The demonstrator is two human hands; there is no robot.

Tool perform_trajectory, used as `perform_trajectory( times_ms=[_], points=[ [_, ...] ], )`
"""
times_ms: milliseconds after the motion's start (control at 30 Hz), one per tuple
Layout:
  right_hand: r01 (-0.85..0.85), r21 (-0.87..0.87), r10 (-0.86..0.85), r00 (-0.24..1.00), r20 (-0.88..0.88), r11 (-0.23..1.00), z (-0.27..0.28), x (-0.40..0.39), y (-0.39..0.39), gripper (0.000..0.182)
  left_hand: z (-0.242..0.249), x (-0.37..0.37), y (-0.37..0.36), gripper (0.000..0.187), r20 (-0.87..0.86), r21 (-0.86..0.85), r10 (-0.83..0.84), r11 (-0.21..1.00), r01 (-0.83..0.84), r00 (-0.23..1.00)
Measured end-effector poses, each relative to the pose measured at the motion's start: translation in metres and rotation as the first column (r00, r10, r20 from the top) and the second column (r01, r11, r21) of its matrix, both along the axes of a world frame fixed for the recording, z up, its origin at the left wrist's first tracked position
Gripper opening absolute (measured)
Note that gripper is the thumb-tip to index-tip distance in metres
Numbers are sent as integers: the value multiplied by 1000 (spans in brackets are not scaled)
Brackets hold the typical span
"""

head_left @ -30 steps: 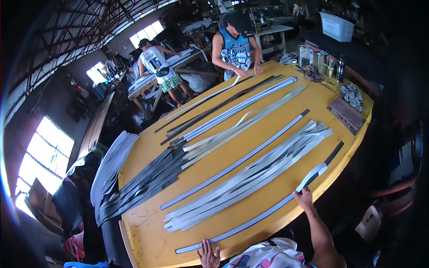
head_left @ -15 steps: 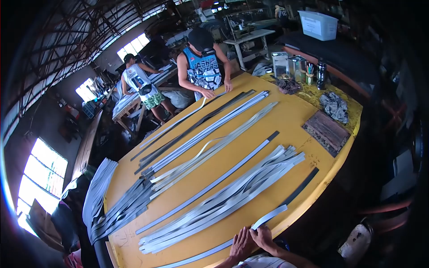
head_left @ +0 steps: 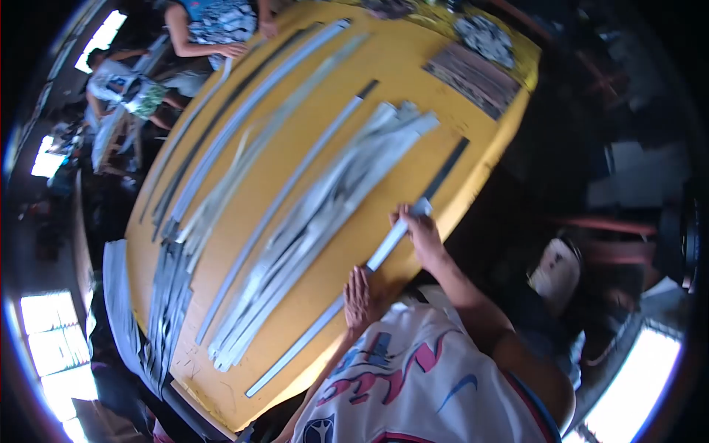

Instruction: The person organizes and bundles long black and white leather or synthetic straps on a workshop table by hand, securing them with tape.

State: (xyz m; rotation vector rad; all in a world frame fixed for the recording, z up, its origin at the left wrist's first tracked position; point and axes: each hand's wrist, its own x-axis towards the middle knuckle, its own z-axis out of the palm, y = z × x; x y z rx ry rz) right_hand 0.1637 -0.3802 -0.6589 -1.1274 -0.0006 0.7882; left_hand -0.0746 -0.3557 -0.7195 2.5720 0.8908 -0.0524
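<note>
A long pale strip [head_left: 386, 246] runs along the near side of the table, and a dark strip [head_left: 448, 168] shows beyond its far end. My left hand [head_left: 358, 299] lies flat across the pale strip, fingers stretched out. Further along, my right hand [head_left: 421, 230] has its fingers closed at the strip's far end; the exact grip is blurred. Beside my hands lies a thick bundle of grey-white strips [head_left: 317, 210]. A single narrow strip [head_left: 284, 188] lies past that bundle.
The yellow table [head_left: 399, 155] carries more strips [head_left: 251, 96] and a drooping grey bundle [head_left: 118, 295] at its left edge. A dark wooden block [head_left: 473, 77] and a crumpled cloth [head_left: 484, 40] sit at the far right. Another person [head_left: 214, 29] stands across the table; a second [head_left: 122, 85] works behind.
My right hand has moved forward along the strip, away from my left hand. The strip's raised, curved end now lies flatter. The view has tilted down and turned.
</note>
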Motion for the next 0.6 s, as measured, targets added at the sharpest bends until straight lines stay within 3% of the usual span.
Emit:
perform_trajectory(
  times_ms=[67, 133, 333, 400, 500, 533, 600],
  points=[
    [-64, -46, 63, 998, -28, 997, 35, 30, -13, 31, 3, 4, -1, 87, 3, -20, -19, 1000, 19, 1000],
    [-9, -101, 17, 997, 79, 995, 51, 43, -17, 38, 15, 5, 0, 84, 8, -25, -7, 1000, 7, 1000],
    [-187, -325, 299, 891, 342, 927, 62, 73, -24, 42, 10, 2, 4, 77, 63, -54, 0, 999, 4, 998],
    [-227, -454, 420, 822, 386, 862, 61, 79, -27, 42, 7, 1, 7, 67, 211, -59, 30, 998, -18, 977],
    [-269, -449, 428, 852, 302, 852, 65, 86, -32, 34, 9, 14, 16, 53, 315, 27, 123, 990, -138, 941],
    [-261, -440, 410, 867, 285, 859, 62, 88, -34, 32, 6, 23, 23, 53, 307, 16, 134, 989, -146, 942],
    [-249, -450, 413, 855, 314, 858, 50, 93, -40, 30, -4, 39, 37, 41, 520, -131, 208, 978, -163, 828]
  ],
)
